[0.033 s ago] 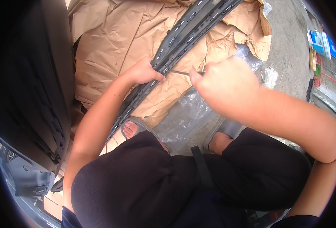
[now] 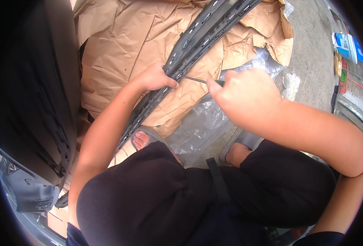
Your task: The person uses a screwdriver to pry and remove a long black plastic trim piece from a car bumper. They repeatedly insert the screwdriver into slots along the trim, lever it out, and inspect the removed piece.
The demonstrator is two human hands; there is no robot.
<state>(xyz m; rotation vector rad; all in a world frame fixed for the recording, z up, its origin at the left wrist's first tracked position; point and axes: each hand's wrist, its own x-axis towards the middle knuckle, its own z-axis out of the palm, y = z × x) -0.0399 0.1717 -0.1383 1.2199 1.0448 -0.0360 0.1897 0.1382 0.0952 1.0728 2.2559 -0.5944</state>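
Observation:
A long black plastic trim strip (image 2: 191,48), lined with slots and small pale metal-looking clips, runs diagonally from the upper right down toward my left foot. My left hand (image 2: 157,78) is closed on its edge, thumb lying across the strip. In my right hand (image 2: 249,91) is a screwdriver (image 2: 196,79), the fist wrapped round its dark handle. Its thin shaft points left and its end meets the strip just beside my left thumb; the very tip cannot be made out. Most of the handle is hidden by my fingers.
Crumpled brown paper (image 2: 120,53) lies under the strip, with clear plastic sheeting (image 2: 200,127) beside it on the concrete floor (image 2: 310,53). A large dark panel (image 2: 38,82) rises at my left. Blue and white containers (image 2: 347,48) stand at the far right. My sandalled feet are close below.
My right hand has shifted slightly downward with the screwdriver, whose shaft now slopes a little differently. My left hand and the strip stay where they were.

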